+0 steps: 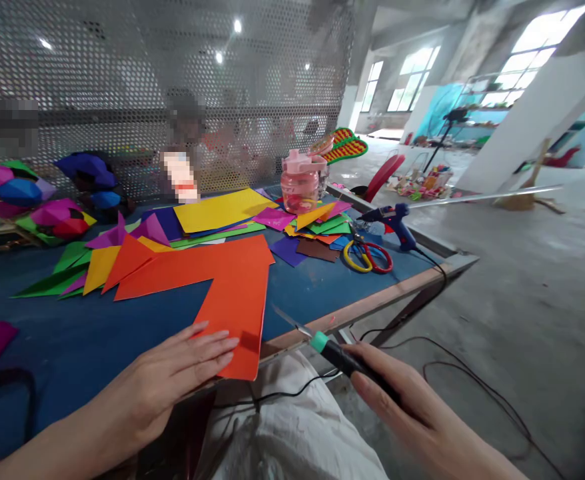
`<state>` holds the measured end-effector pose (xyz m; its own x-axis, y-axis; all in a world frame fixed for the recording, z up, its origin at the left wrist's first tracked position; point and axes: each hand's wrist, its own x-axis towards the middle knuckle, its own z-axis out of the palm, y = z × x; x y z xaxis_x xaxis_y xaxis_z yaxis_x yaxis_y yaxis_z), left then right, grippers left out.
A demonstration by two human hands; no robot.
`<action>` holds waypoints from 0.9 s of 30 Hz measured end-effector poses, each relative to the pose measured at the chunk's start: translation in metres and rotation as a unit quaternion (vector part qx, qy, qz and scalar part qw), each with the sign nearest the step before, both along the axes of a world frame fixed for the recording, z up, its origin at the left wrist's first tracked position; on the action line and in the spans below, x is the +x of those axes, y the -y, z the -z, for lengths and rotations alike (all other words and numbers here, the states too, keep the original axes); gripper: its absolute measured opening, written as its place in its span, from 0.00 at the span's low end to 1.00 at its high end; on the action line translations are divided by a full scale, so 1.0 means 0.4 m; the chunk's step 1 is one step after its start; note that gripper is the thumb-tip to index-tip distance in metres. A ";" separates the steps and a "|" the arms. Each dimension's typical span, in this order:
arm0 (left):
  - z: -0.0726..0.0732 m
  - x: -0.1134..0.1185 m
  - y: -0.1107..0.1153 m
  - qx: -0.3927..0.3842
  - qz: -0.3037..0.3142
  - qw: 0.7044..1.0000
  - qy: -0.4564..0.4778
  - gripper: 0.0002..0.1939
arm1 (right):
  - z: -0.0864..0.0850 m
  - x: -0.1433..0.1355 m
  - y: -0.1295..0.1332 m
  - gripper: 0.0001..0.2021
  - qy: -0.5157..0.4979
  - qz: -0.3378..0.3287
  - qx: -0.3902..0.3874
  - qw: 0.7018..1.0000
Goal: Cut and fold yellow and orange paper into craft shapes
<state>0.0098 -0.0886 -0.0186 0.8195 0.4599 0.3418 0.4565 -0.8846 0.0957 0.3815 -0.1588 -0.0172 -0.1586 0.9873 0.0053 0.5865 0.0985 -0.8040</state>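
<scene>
My left hand (180, 373) lies flat with its fingers stretched out on the near end of an orange sheet (240, 300), which reaches the table's front edge. A wider orange piece (182, 263) adjoins it at the back left. My right hand (407, 400) is closed round a thin-bladed knife (345, 360) with a black handle and a green collar. The blade points up and left, just right of the orange sheet and apart from it. Farther back lie scissors (367, 257) with one yellow and one red handle.
The blue table (302, 283) holds a yellow sheet (222, 208), several coloured scraps (317, 227) and a pink jar (300, 180). A blue glue gun (392, 223) stands near the right edge, its cord (435, 267) hanging off. Faceted colourful shapes (62, 217) sit at left before a perforated metal screen (122, 80).
</scene>
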 end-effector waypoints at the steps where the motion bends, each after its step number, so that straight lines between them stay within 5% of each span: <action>1: 0.000 -0.013 0.000 0.001 -0.003 1.000 0.014 0.38 | -0.001 -0.004 0.004 0.22 -0.016 -0.005 -0.038 0.999; 7: -0.009 -0.017 0.020 0.025 -0.044 0.999 0.006 0.28 | -0.024 -0.046 0.000 0.15 -0.078 -0.132 -0.217 0.964; 12: -0.008 0.034 0.041 0.070 -0.052 0.996 -0.003 0.22 | -0.028 -0.084 -0.003 0.15 -0.157 -0.153 -0.351 0.910; 27: -0.007 0.079 0.018 0.090 -0.081 0.991 0.050 0.17 | -0.041 -0.113 -0.017 0.09 -0.081 -0.178 -0.238 0.951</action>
